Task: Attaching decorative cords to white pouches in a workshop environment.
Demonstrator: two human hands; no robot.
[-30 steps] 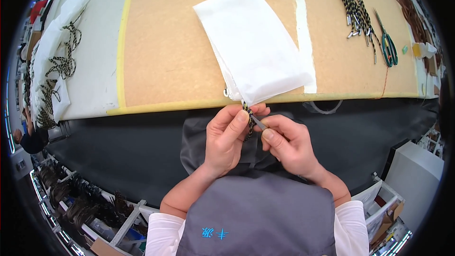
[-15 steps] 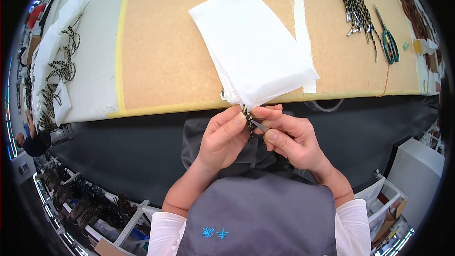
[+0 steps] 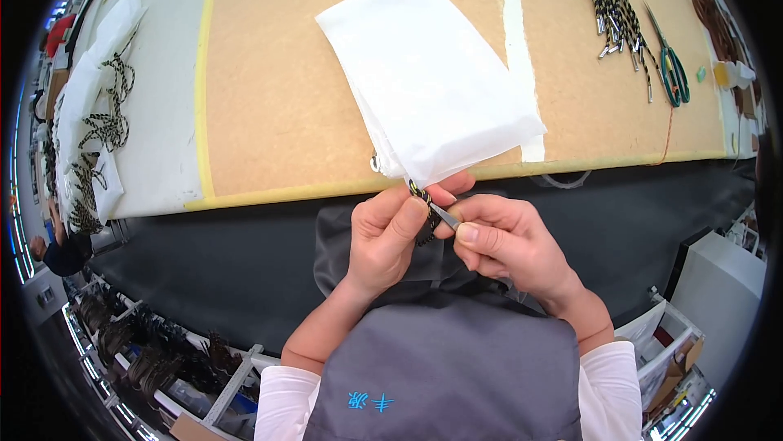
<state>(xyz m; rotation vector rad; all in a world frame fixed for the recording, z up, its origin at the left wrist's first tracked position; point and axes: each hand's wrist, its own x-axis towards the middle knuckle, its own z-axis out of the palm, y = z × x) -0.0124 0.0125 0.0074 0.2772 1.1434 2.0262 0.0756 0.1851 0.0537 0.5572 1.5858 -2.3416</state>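
1. Head view: both hands are held together just below the near edge of the bench, over the lap.
2. Left hand is closed in a pinch: thumb and forefinger are clamped on the black-and-yellow braided cord where it emerges from under the white pouch.
3. Right hand is closed too, thumb pressed against forefinger on the cord's metal tip.
4. Key relation: the tip's long axis runs diagonally, from upper left at the left hand's pinch to lower right into the right hand's fingers. The cord lies between the two hands and is touched by both; neither is nearer.
5. The pouch overhangs the bench edge, its lower corner touching the left hand's fingertips.
6. Elsewhere: more tipped cords and green-handled scissors lie far right on the bench, well apart from the hands; a cord pile is seen far left.
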